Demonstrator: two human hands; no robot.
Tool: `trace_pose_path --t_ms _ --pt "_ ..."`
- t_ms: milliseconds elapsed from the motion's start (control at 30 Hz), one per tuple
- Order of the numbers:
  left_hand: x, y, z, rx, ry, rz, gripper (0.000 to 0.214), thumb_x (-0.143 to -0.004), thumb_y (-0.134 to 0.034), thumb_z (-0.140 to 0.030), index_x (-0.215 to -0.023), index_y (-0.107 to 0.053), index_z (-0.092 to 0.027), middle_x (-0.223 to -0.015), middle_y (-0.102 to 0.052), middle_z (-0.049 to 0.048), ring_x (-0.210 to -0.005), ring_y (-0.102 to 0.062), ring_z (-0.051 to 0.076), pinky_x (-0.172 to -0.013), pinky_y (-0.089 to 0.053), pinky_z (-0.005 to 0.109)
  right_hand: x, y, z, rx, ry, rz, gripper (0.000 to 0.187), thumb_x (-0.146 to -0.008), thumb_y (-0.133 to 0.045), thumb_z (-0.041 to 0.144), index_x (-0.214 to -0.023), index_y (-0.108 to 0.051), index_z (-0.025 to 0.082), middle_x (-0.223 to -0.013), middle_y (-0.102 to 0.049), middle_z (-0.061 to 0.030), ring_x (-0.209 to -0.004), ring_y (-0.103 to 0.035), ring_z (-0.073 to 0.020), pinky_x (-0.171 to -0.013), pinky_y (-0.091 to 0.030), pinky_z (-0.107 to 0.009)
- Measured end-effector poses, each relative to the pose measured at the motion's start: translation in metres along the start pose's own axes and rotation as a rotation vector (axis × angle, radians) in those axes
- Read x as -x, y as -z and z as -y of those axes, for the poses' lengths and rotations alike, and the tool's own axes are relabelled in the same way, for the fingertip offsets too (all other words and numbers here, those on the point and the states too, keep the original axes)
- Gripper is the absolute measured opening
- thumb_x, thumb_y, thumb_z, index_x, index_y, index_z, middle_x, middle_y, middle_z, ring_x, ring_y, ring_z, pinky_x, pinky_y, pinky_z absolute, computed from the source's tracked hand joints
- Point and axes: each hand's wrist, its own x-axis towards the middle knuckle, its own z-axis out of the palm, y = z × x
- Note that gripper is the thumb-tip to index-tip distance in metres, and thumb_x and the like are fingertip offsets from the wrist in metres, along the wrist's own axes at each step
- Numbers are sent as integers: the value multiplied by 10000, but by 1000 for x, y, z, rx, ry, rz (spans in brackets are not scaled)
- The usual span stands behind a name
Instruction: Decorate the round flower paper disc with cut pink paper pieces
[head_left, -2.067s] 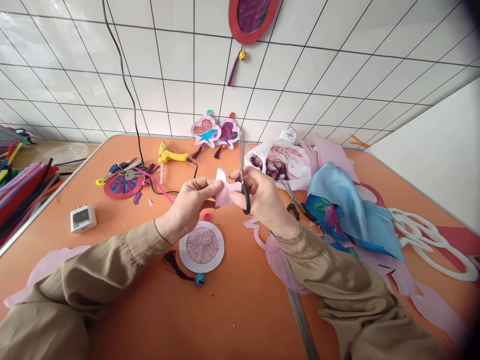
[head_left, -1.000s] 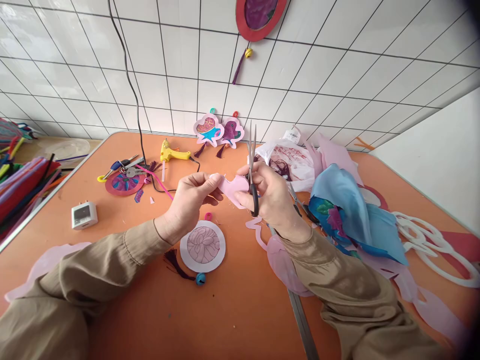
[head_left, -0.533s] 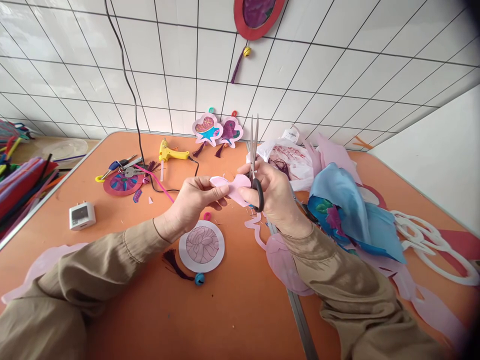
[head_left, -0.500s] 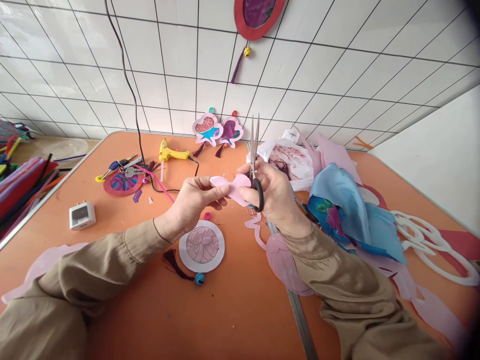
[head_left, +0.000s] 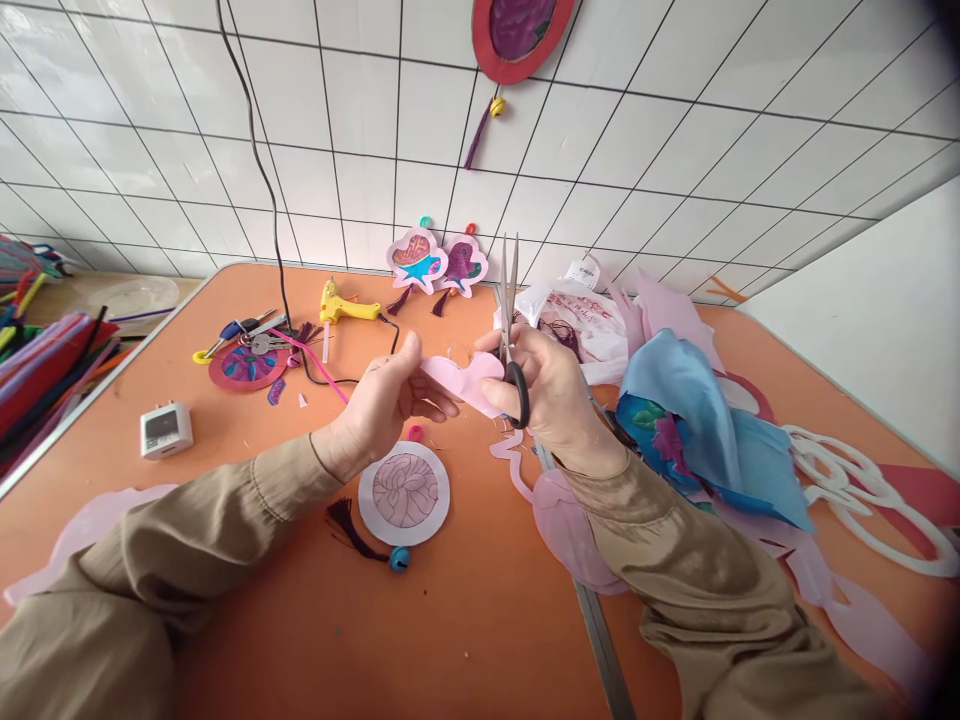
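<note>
My right hand grips a pair of scissors with black handles, blades pointing up and slightly apart. Between its thumb and fingers it also pinches a small pink cut-out with a wavy edge. My left hand is open at the cut-out's left end, thumb raised and fingers stretched beneath it. Below, on the orange table, lies a round white pendant with a flower drawing, a dark tassel and a blue bell.
A yellow glue gun, keys and a white charger lie to the left. Two cloud-shaped pendants lean on the tiled wall. At right are a plastic bag, blue fabric and white loops.
My left thumb has lifted off the pink cut-out and the left fingers have opened. My right hand still holds the cut-out and the scissors, nearly in place.
</note>
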Motion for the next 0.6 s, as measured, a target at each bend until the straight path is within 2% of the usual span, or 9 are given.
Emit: trace_pose_path --t_ms 67,133,200,267,467,600 --pt "-1 2 1 -5 -25 28 635 -736 -665 -769 -695 -751 -141 -692 -716 108 -625 -669 190 -547 -518 283 0 0 0 -6 -11 -13 362 -626 -845 252 -874 -586 207 -645 -597 63 -540 -512 -89 -505 -414 -235" --pt "-2 3 3 -56 -63 76 513 -698 -783 -662 -733 -767 -151 -743 -735 94 -671 -677 185 -567 -526 271 0 -1 1 -7 -30 -15 353 -629 -829 244 -890 -595 207 -627 -583 73 -517 -493 -83 -486 -404 -230" --pt "-1 1 4 -123 -88 83 381 -646 -886 -509 -716 -768 -154 -679 -720 63 -615 -643 151 -569 -517 260 0 -2 1 -7 -42 -13 353 -626 -827 252 -880 -585 210 -614 -565 80 -514 -493 -85 -480 -404 -230" --pt "-1 -2 5 -149 -95 45 327 -621 -913 -433 -662 -754 -150 -578 -679 36 -521 -585 118 -547 -497 258 0 -3 0 -12 -45 -11 372 -617 -843 270 -856 -563 214 -614 -550 81 -524 -505 -89 -488 -416 -235" --pt "-1 -5 5 -131 -145 -51 330 -592 -923 -420 -624 -742 -146 -560 -673 30 -522 -584 114 -527 -480 250 -1 -5 -5 -32 -39 -12 454 -604 -872 299 -901 -536 225 -646 -582 73 -563 -541 -104 -535 -459 -250" --pt "-1 -4 6 -80 -135 -48 328 -587 -930 -414 -632 -749 -145 -555 -672 26 -522 -588 106 -527 -474 236 -1 -6 -10 -14 -66 15 439 -616 -867 295 -895 -535 226 -661 -595 62 -619 -573 -120 -574 -474 -252"
